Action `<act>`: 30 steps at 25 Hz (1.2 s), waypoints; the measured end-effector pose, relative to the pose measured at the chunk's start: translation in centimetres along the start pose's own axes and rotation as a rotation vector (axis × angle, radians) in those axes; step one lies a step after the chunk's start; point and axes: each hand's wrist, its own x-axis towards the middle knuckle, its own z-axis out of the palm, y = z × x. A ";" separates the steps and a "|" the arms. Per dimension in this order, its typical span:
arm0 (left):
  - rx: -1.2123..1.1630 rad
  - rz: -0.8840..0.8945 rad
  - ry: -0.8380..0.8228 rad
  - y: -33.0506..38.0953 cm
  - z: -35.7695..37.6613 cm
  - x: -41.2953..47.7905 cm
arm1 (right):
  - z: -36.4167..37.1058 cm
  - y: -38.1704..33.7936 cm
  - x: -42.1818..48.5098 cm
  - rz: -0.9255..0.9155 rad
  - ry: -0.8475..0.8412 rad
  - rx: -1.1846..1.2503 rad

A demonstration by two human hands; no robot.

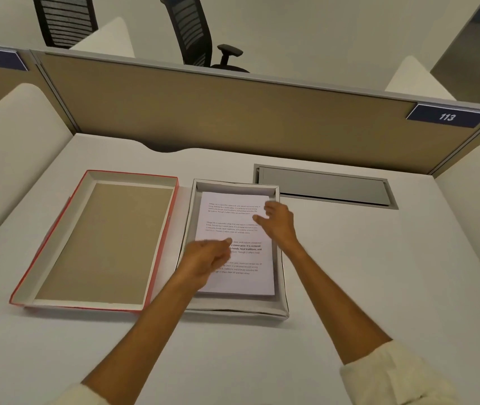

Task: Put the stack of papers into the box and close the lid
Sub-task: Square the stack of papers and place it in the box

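A stack of printed white papers (233,226) lies flat inside the shallow white box (282,305) at the middle of the desk. The box's lid (98,241), red outside with a brown inner face, lies upside down to the left, its edge against the box. My left hand (206,258) hovers over the lower left part of the papers, fingers loosely apart and holding nothing. My right hand (279,220) is over the box's right wall near the papers' upper right edge, fingers spread and empty.
A grey cable hatch (326,185) is set into the desk behind the box on the right. A tan partition (203,112) with a sign reading 113 (447,116) closes the back. White side panels (8,159) flank the desk. Office chairs stand beyond.
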 end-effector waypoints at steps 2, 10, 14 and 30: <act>-0.245 -0.285 -0.112 -0.8 -0.3 -1.4 | -0.6 -1.5 1.7 -0.080 -0.047 -0.072; -0.425 -0.452 -0.187 -4.3 -0.1 -1.8 | 0.8 -4.5 7.6 -0.212 -0.325 -0.422; -0.389 -0.476 -0.109 -4.7 0.2 -0.9 | 2.2 -4.8 9.6 -0.239 -0.409 -0.586; -0.382 -0.571 -0.090 -6.0 -0.6 1.1 | 3.3 -3.3 12.4 -0.217 -0.528 -0.607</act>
